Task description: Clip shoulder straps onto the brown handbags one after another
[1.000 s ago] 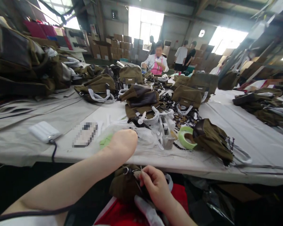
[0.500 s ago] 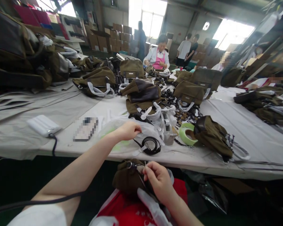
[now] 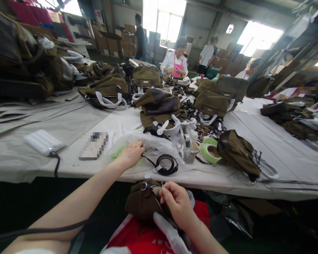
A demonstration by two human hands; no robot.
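An olive-brown fabric bag (image 3: 141,204) with a metal ring fitting lies on my lap at the table's front edge. My right hand (image 3: 176,201) is closed in a pinch at its upper edge, by a small beige piece; a thin pale tip sticks up above the fingers. My left hand (image 3: 131,154) reaches over a clear plastic bag (image 3: 155,143) with something green inside. Its fingers are curled together, and what they hold, if anything, is hidden. Just right of them lies a coiled black cord (image 3: 168,165).
A tape dispenser (image 3: 188,148), green tape roll (image 3: 210,150), phone (image 3: 93,146) and white power bank (image 3: 44,142) with a cable sit on the table (image 3: 76,165). Several olive bags (image 3: 159,102) are piled behind. A co-worker in a pink apron (image 3: 178,67) stands across.
My left hand has moved left and slightly down over the plastic bag. The right hand keeps its pinch at the olive-brown bag. A person in the background has walked left.
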